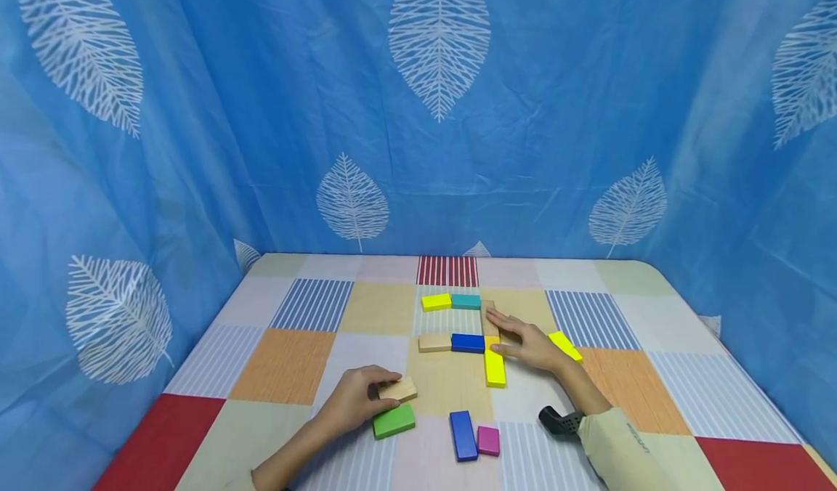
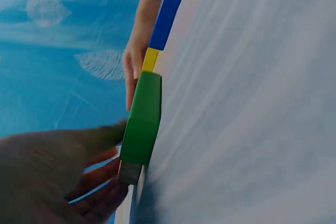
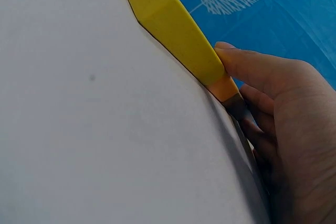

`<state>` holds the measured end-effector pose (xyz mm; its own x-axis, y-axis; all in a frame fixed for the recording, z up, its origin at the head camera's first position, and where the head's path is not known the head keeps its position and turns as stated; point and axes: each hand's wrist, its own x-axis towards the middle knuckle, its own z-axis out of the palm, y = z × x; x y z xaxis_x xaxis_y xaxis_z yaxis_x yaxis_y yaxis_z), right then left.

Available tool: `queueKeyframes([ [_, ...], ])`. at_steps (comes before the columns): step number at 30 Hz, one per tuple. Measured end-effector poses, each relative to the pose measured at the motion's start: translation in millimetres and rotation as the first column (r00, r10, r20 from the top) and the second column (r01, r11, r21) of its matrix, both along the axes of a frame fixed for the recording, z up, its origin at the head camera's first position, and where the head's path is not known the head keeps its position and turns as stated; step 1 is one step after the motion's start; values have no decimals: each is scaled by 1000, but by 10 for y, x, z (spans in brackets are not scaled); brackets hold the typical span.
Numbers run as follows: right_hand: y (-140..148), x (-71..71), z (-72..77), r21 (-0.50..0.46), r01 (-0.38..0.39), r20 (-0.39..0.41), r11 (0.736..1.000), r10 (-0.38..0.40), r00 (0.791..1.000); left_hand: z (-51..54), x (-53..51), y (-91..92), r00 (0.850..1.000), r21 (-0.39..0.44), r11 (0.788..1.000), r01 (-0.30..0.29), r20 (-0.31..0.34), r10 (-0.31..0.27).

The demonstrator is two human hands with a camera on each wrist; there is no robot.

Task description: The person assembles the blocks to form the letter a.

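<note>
While the left hand [image 1: 353, 402] pinches a small wooden block [image 1: 402, 389] between thumb and fingers, a green block [image 1: 394, 423] lies just beside that thumb, on its near side. The right hand [image 1: 532, 346] is unclenched, its fingers reaching out loosely, their tips touching a longer wooden block [image 1: 487, 325] and its thumb by an orange block [image 1: 491, 340]. From the orange one, a yellow block [image 1: 495, 370] extends toward the person, just below the right thumb. Left of the right fingers sits a blue block [image 1: 468, 343], a pale wooden block [image 1: 434, 343] at its other end; farther out, left of the fingertips, a teal block [image 1: 466, 301] and a lemon block [image 1: 436, 302] lie end to end. A bright yellow block [image 1: 565, 346] lies right of the right hand. Between both hands, closer to the person, a dark blue block [image 1: 463, 436] lies beside a magenta block [image 1: 488, 440] on the patchwork-covered bench [image 1: 281, 364]. Beyond all the fingers hangs a blue curtain [image 1: 438, 208].
</note>
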<state>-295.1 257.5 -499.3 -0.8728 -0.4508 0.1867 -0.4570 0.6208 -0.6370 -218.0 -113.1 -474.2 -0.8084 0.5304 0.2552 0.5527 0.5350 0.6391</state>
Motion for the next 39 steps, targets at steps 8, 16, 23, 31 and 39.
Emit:
queueKeyframes([
  [8, 0, -2, -1, 6, 14, 16, 1000, -14, 1000, 138, -276, -143, 943, -33, 960, 277, 202, -265],
  [16, 1, 1, 5, 0, 12, 21, 1000, -12, 1000, 157, -490, -157, 782, 8, 860, 510, 414, -467],
  [23, -1, -3, 3, 5, 12, 13, 1000, -12, 1000, 185, -512, -83, 754, -44, 825, 563, 436, -491],
  [31, -6, -6, 20, 8, 14, 10, 1000, -14, 1000, 130, -539, -79, 860, -61, 899, 434, 324, -394],
  [39, -3, 2, 12, 1, 13, 20, 1000, -13, 1000, 53, -544, -17, 991, 29, 994, 101, 87, -103],
])
